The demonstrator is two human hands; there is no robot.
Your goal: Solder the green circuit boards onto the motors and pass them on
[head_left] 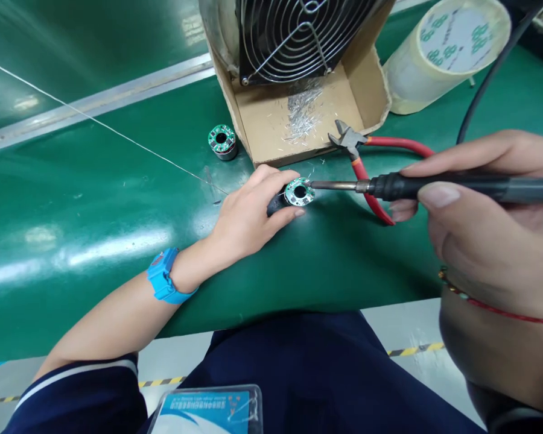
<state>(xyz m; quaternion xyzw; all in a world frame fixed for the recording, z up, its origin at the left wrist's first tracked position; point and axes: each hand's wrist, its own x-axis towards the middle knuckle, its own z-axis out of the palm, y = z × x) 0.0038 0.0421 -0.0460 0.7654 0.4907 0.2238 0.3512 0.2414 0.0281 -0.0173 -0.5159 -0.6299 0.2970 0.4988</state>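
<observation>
Circuit board (291, 193), round and green with a dark centre, sits atop a black cylinder (276, 204) just above the green table (344, 265), in front of the cardboard box (271, 158).

Left hand (242, 214): thumb and forefinger curled closed around the cylinder, one on each side, board face exposed between them. Thin pale wire (149, 149) runs from upper left down to this hand; its grip on the wire is hidden. Blue strap (165, 277) on the wrist.

Right hand (493, 226): fingers closed pen-fashion on the soldering iron (389, 187), thumb on the near side. Iron tip at the board's right-hand upper edge; contact cannot be told for certain. Red cord (502, 310) at the wrist.

Surroundings: cutters (352, 142) with red handles, jaws parted, head against the box's front corner, one handle passing beneath the iron. Box holds a fan (305, 36) and a heap of metal clippings (303, 108). Second round board (221, 141) stands left of the box. Tape roll (447, 60) stands to the box's right.
</observation>
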